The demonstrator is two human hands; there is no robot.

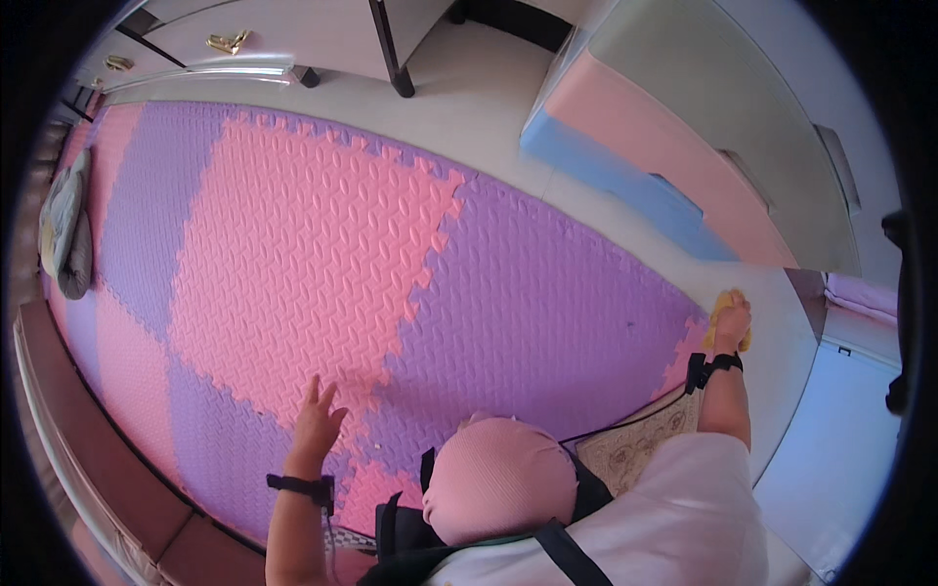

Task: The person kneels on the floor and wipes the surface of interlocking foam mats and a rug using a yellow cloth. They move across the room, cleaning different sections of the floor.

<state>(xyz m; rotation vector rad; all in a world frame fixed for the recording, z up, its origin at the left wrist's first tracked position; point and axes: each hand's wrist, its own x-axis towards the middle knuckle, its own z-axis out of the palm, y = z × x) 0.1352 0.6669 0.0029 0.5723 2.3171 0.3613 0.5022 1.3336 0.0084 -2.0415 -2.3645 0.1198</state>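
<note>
My right hand (pixel 733 324) is closed over a yellow cloth (pixel 717 333) and presses it on the pale floor (pixel 780 308), just off the corner of the foam mat. Part of the cloth is hidden under the fingers. On the other side, my left hand (pixel 316 425) holds nothing; its fingers are spread over the pink and purple interlocking foam mat (pixel 315 242). Whether it touches the mat I cannot tell. Both wrists carry black straps. Close below me is a rounded form in pink ribbed fabric (pixel 502 476).
A plastic drawer unit (pixel 645 124) in grey, pink and blue stands at the upper right. Cabinets with gold handles (pixel 229 42) line the far side. A patterned rug (pixel 637 443) lies near my right arm. Folded grey bedding (pixel 69 227) and a brown padded edge (pixel 110 410) are left.
</note>
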